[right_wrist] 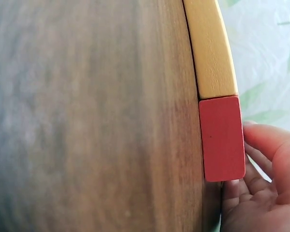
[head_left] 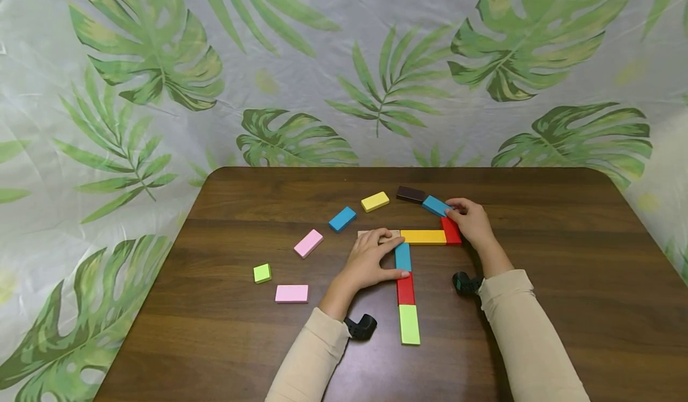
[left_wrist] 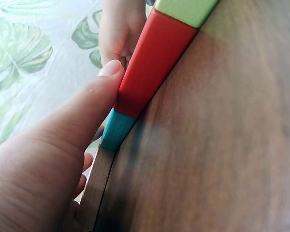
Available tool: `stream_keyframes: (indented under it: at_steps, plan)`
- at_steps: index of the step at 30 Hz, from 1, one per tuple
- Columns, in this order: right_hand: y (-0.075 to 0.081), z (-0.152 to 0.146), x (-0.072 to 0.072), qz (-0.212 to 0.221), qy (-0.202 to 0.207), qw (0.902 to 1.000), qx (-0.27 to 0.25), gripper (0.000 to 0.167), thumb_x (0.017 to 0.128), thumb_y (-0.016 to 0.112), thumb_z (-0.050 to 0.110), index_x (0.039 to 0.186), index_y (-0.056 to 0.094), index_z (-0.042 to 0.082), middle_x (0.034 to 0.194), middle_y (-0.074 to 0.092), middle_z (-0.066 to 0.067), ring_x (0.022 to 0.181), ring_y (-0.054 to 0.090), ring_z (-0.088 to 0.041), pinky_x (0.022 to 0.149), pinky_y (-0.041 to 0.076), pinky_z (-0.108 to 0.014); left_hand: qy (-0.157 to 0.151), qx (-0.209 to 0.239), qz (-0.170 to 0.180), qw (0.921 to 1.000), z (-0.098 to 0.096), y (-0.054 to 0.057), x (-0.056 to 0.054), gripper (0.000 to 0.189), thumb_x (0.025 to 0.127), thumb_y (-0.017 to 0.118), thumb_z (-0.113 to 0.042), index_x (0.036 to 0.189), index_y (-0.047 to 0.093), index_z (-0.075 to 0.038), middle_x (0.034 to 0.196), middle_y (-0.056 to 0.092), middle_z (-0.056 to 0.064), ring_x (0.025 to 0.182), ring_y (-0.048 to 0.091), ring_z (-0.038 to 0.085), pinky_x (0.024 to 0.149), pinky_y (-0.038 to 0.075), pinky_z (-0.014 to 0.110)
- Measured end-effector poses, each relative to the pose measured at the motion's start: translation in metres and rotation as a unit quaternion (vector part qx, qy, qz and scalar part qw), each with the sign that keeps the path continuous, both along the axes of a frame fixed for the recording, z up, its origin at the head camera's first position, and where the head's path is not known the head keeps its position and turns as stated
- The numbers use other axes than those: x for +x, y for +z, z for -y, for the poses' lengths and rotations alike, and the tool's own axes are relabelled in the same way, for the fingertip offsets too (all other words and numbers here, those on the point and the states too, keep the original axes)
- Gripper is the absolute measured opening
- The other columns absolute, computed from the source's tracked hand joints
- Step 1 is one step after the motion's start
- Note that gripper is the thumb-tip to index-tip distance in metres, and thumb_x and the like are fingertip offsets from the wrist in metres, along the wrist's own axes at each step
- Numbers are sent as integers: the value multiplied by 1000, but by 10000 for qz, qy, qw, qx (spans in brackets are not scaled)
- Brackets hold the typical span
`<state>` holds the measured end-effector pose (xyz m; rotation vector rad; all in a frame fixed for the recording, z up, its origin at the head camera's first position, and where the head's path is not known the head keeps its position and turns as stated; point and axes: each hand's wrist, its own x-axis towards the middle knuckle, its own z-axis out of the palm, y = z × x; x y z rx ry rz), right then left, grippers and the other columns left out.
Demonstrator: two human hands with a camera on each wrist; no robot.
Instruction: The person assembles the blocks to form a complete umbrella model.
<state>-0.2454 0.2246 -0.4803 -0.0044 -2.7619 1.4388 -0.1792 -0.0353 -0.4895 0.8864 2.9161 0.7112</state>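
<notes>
My left hand (head_left: pixel 368 261) lies spread over a pale wooden block (head_left: pixel 395 233), its index fingertip at the upper end of a blue block (head_left: pixel 403 257). The thumb of that hand touches the side of a red block (left_wrist: pixel 154 63). My right hand (head_left: pixel 472 221) pinches the right end of another blue block (head_left: pixel 436 205) between thumb and fingers. Just below it, a second red block (head_left: pixel 451 230) meets the end of a long orange-yellow block (head_left: pixel 423 237). In the right wrist view the red block (right_wrist: pixel 222 140) hides the pinched blue one.
A light green block (head_left: pixel 409 324) ends the column nearest me. A dark brown block (head_left: pixel 411 195) touches the pinched blue one. Leftward lie a yellow block (head_left: pixel 375 202), a blue block (head_left: pixel 342 219), two pink blocks (head_left: pixel 309 244) and a small green block (head_left: pixel 262 273) on the wooden table (head_left: pixel 215 342).
</notes>
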Motion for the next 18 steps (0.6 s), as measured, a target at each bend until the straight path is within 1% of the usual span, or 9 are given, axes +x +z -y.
stream_keyframes:
  at_steps: [4, 7, 10, 13, 18]
  plan:
    - [1, 1, 0, -104, 59, 9999, -59, 32, 91, 53, 16, 117, 53, -2, 109, 52, -22, 97, 46, -34, 82, 40, -43, -6, -11, 5, 10000, 0, -1, 0, 73, 72, 59, -64, 134, 42, -31, 129, 35, -3, 123, 25, 16, 103, 16, 42]
    - [3, 2, -1, -228, 165, 9995, -147, 37, 90, 57, 19, 120, 51, -2, 117, 50, -23, 105, 45, -36, 89, 37, -47, 2, -10, -4, 10000, 0, -1, 0, 72, 72, 59, -64, 134, 42, -31, 128, 35, -3, 123, 25, 17, 104, 15, 43]
    - [6, 4, -2, -317, 309, 9987, -269, 44, 88, 60, 22, 124, 49, -1, 125, 47, -22, 113, 42, -36, 93, 33, -48, 15, -2, -14, 10000, 1, -1, 0, 72, 72, 59, -64, 134, 42, -31, 128, 35, -3, 123, 26, 17, 103, 16, 43]
    - [8, 7, -4, -329, 434, 9979, -349, 51, 85, 62, 24, 127, 46, 1, 130, 44, -20, 118, 38, -36, 96, 31, -49, 9, -7, -23, 10000, 0, 0, 0, 72, 72, 59, -64, 134, 43, -31, 128, 35, -3, 122, 26, 17, 103, 16, 43]
    - [13, 14, -9, -268, 641, 9968, -390, 60, 83, 65, 29, 132, 42, 5, 134, 39, -18, 120, 35, -39, 96, 29, -52, -9, -16, -32, 10000, 0, 0, 0, 72, 72, 58, -64, 135, 42, -31, 129, 35, -3, 123, 25, 17, 104, 15, 43]
